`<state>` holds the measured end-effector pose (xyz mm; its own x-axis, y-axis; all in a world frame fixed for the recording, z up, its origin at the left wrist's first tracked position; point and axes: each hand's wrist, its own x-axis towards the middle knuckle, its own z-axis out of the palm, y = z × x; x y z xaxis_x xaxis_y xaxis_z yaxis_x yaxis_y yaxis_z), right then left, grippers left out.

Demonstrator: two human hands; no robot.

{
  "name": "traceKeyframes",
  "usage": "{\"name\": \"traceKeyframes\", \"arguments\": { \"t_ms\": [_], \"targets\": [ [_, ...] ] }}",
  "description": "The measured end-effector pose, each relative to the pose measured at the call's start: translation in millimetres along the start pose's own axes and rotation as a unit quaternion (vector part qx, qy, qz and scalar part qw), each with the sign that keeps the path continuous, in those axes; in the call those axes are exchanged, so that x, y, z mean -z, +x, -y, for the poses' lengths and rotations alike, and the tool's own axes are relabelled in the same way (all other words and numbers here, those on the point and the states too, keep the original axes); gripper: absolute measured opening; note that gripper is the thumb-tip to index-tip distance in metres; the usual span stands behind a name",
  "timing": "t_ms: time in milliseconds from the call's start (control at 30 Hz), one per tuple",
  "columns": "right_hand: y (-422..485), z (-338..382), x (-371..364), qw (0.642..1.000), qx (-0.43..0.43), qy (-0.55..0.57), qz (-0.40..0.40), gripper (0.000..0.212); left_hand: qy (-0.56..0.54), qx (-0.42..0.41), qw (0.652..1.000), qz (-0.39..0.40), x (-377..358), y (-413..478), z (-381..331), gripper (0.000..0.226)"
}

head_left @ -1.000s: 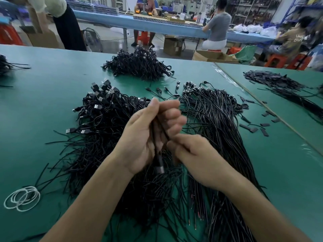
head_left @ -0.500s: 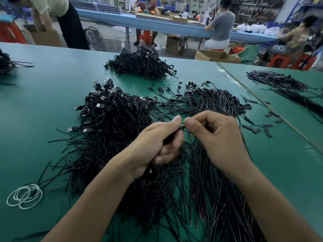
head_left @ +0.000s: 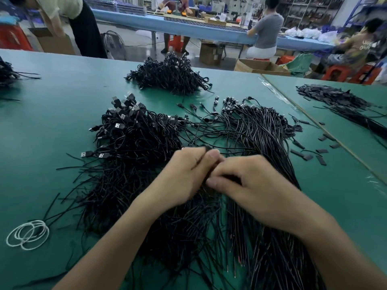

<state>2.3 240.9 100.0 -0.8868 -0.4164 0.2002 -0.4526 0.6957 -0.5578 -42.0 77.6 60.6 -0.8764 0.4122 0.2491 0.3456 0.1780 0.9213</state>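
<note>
1. Two hands meet over the middle of the green table (head_left: 52, 126), just above a spread of black wires.
2. The left hand (head_left: 184, 174) has its fingers curled, and the thumb and forefinger pinch a thin black cable (head_left: 207, 147) that pokes out just past the fingertips.
3. The right hand (head_left: 251, 185) touches the left at the knuckles. Its fingers are curled in over a dark stretch of the same cable, gripping it, though motion blur hides the exact hold.
4. The cable sits between the two hands, lifted a little off the wires beneath.
5. To the left lies a pile of cables with USB plugs (head_left: 129, 132), the plugs pointing away from the person.
6. To the right lies a pile of cables with small plugs (head_left: 261, 130), its bare ends fanned toward the near edge.
7. Both forearms cross these two piles, which run together under the hands.
8. A tangled heap of cables (head_left: 169, 77) sits farther back, well apart from the hands.
9. Several white cord rings (head_left: 27, 234) lie near the left front of the table.
10. Short black sleeve pieces (head_left: 307, 156) are scattered beside the right pile, near the seam with the next table.
</note>
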Motion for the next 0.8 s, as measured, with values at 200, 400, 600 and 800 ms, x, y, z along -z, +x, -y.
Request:
{"name": "traceKeyframes", "arguments": {
  "t_ms": [200,400,600,800],
  "targets": [
    [2,-7,18,0.982,0.013,0.146,-0.122,0.013,-0.108,0.083,0.984,0.114,1,-6,-15,0.061],
    [3,-11,13,0.956,-0.006,0.290,-0.046,0.009,-0.251,0.109,0.939,0.208,14,-10,-15,0.052],
    [4,-11,9,0.972,-0.019,0.222,-0.077,0.011,-0.172,0.122,0.973,0.097,4,-6,-10,0.059],
    [6,-3,-3,0.984,0.010,0.091,-0.150,0.017,-0.304,0.190,0.932,0.059,-5,-3,-13,0.033]
  ]
}}
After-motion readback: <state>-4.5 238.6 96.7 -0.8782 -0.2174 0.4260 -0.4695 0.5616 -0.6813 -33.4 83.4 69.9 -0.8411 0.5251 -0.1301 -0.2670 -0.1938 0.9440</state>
